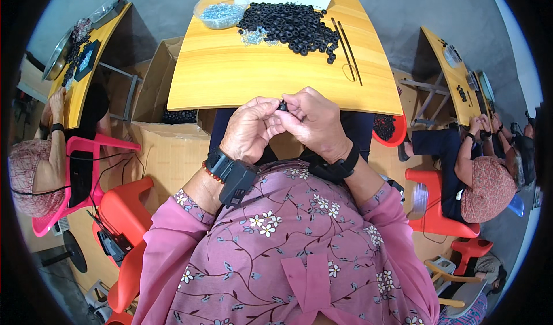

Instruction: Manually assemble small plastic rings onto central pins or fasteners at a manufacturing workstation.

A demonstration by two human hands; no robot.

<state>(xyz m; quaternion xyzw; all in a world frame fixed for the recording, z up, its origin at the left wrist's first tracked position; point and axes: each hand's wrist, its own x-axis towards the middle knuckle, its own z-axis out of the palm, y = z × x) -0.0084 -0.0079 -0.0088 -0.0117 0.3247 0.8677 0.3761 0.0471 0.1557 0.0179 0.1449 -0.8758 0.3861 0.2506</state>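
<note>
A small black round part (282, 105) is pinched between the fingertips of my two hands, just off the near edge of the table. My left hand (250, 128) is closed on it from the left, thumb and forefinger together. From the other side my right hand (315, 122) grips it, with the thumb laid across. Most of the part is hidden by the fingers. Farther back on the yellow table (230, 77) lies a heap of black ring-like parts (294, 25). Small clear pieces (253, 36) are scattered at its near left.
A clear bowl (221, 14) of small bluish pieces stands far left. Two thin dark rods (347, 51) and a rubber band (349, 72) lie right. Below are a cardboard box (155, 89) and a red basin (397, 130) of black parts. People work at side tables.
</note>
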